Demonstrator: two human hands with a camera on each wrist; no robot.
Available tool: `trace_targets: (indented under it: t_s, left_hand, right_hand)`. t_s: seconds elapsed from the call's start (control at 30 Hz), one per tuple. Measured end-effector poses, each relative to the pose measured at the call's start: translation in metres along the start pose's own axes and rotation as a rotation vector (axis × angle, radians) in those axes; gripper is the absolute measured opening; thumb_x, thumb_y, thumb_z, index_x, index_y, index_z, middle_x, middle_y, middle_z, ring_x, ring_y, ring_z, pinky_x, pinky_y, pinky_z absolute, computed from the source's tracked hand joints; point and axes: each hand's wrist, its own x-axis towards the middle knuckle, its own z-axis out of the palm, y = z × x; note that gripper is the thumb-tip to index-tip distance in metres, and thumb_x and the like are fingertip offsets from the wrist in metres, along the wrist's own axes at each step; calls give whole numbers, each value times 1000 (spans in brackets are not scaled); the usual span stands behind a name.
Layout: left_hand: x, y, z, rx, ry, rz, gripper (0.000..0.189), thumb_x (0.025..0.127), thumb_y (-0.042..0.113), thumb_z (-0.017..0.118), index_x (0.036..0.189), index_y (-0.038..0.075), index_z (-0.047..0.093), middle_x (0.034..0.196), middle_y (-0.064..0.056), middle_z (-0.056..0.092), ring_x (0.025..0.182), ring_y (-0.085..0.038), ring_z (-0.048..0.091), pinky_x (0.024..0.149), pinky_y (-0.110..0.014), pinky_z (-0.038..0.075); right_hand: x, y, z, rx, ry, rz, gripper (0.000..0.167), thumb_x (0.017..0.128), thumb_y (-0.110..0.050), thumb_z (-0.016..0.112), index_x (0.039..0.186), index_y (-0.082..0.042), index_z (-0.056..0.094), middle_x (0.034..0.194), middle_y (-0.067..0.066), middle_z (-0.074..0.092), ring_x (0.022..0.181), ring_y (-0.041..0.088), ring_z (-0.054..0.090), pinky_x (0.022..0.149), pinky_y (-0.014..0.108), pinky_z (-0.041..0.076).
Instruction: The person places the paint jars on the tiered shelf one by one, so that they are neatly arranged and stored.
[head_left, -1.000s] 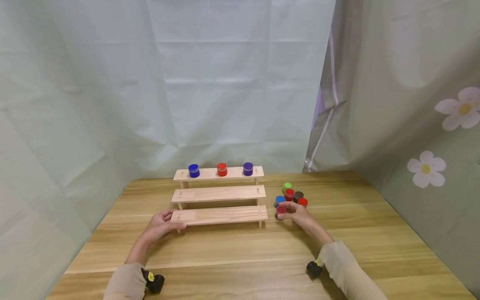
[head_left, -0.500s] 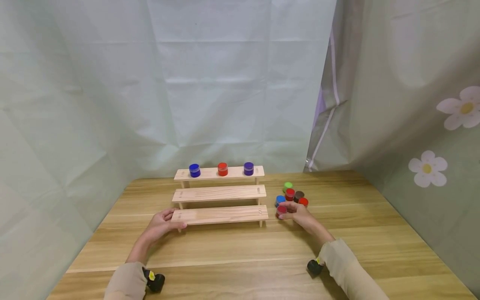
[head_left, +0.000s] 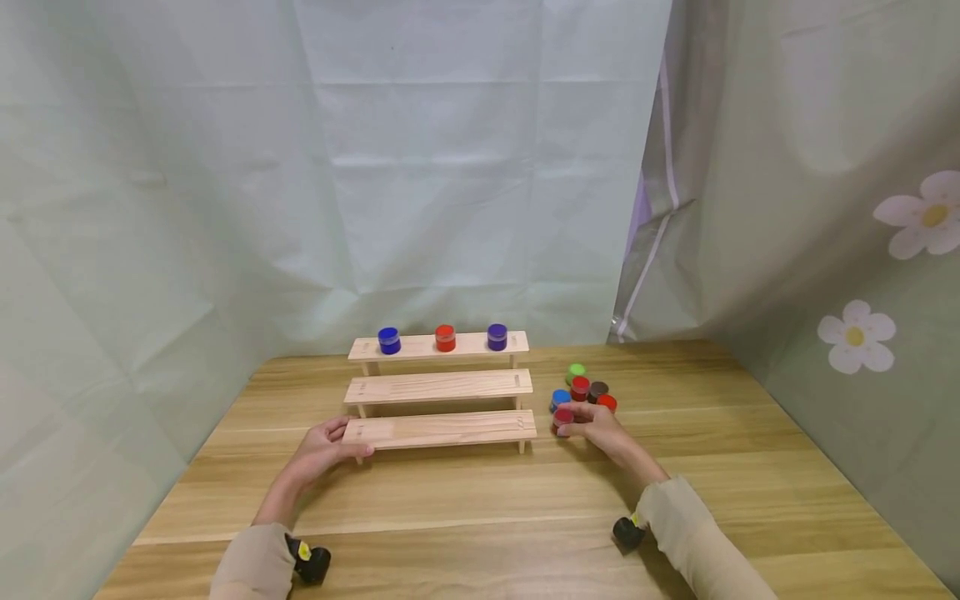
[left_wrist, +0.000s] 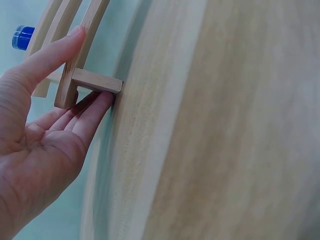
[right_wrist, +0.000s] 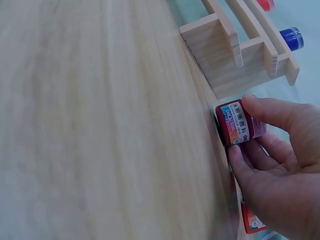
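My left hand (head_left: pixel 318 452) grips the left end of a three-step wooden display rack (head_left: pixel 442 429). In the left wrist view its thumb lies along the lowest board and its fingers reach beneath, by the support leg (left_wrist: pixel 97 80). To the right of the rack, my right hand (head_left: pixel 600 429) pinches a dark red paint jar (right_wrist: pixel 234 122) between thumb and fingers. The jar's printed label faces the right wrist camera, and its base is close to the tabletop. Three paint jars stand on the top board: a blue jar (head_left: pixel 389 341), a red jar (head_left: pixel 446 338) and a purple jar (head_left: pixel 497 337).
Beside my right hand several more paint jars cluster: a light blue jar (head_left: pixel 559 400), a green jar (head_left: pixel 576 373), a red jar (head_left: pixel 580 387), a dark brown jar (head_left: pixel 597 392) and another red jar (head_left: pixel 607 403). A pale curtain (head_left: pixel 450 167) hangs behind the wooden table (head_left: pixel 450 517).
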Motion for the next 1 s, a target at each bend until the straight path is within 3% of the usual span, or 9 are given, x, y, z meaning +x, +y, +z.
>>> trace_targets:
  t_s: [0.2, 0.33, 0.8, 1.0]
  left_hand:
    - [-1, 0, 0, 3, -3, -5, 87, 83, 20, 77, 146, -14, 27, 149, -34, 35, 137, -41, 42, 93, -17, 47]
    - [-1, -1, 0, 1, -5, -2, 86, 83, 20, 76, 146, -13, 28, 149, -34, 37, 136, -40, 43, 90, -16, 47]
    - [0, -1, -1, 3, -7, 14, 88, 84, 21, 76, 146, -15, 27, 147, -35, 37, 134, -39, 44, 91, -17, 48]
    - [-1, 0, 1, -11, -1, 6, 86, 83, 21, 77, 146, -13, 29, 147, -34, 40, 132, -37, 47, 90, -18, 48]
  right_hand:
    - [-1, -4, 2, -17, 1, 0, 45, 83, -14, 76, 124, -1, 64, 124, 16, 67, 116, 27, 59, 111, 48, 37]
    - [-1, -7, 2, -28, 1, -16, 45, 85, -15, 75, 125, 1, 62, 124, 18, 67, 112, 24, 60, 107, 45, 41]
    - [-2, -30, -2, -22, 41, -72, 48, 85, -13, 74, 129, 3, 60, 124, 20, 66, 106, 18, 62, 83, 17, 49]
    - [-1, -46, -5, -3, 27, -111, 51, 89, -13, 70, 134, 5, 54, 124, 25, 64, 105, 19, 62, 87, 22, 51]
